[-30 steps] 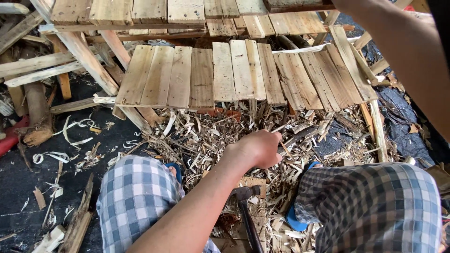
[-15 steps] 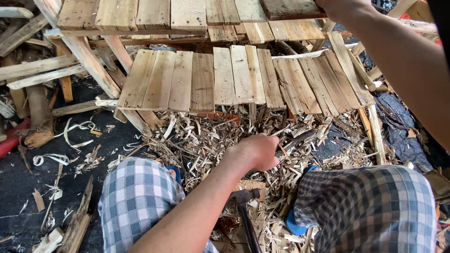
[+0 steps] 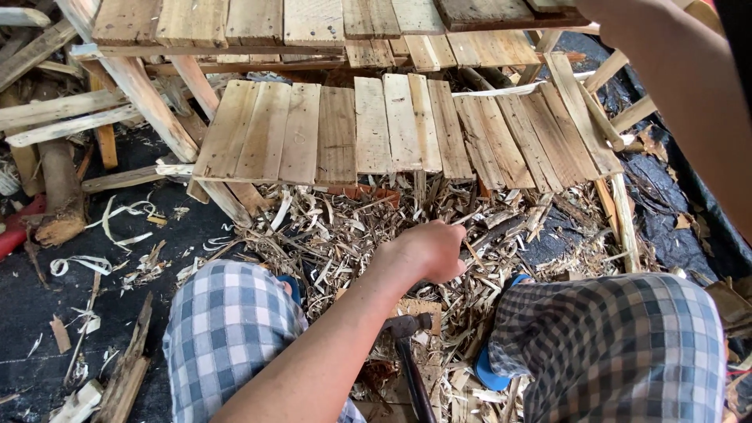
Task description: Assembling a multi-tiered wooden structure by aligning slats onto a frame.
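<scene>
My left hand [image 3: 424, 251] reaches down between my knees into a heap of wood shavings [image 3: 337, 235], fingers curled with the knuckles up. Whatever is under the fingers is hidden. Just below the hand a hammer [image 3: 407, 329] lies in the shavings, its dark handle pointing toward me. My right arm [image 3: 674, 102] stretches up to the stacked planks at the top right. Its hand is cut off by the frame's top edge near a dark plank [image 3: 501, 12]. A panel of nailed pale slats [image 3: 376, 129] lies just beyond the shavings.
My knees in checked shorts [image 3: 227, 329] flank the hammer, with blue sandals [image 3: 489, 376] underneath. Loose timbers and offcuts [image 3: 63, 117] lie at the left on black sheeting [image 3: 47, 305]. More slats lean at the right [image 3: 595, 110].
The left hand has stayed in the shavings, shifting only slightly. The right arm has moved a little along the top planks.
</scene>
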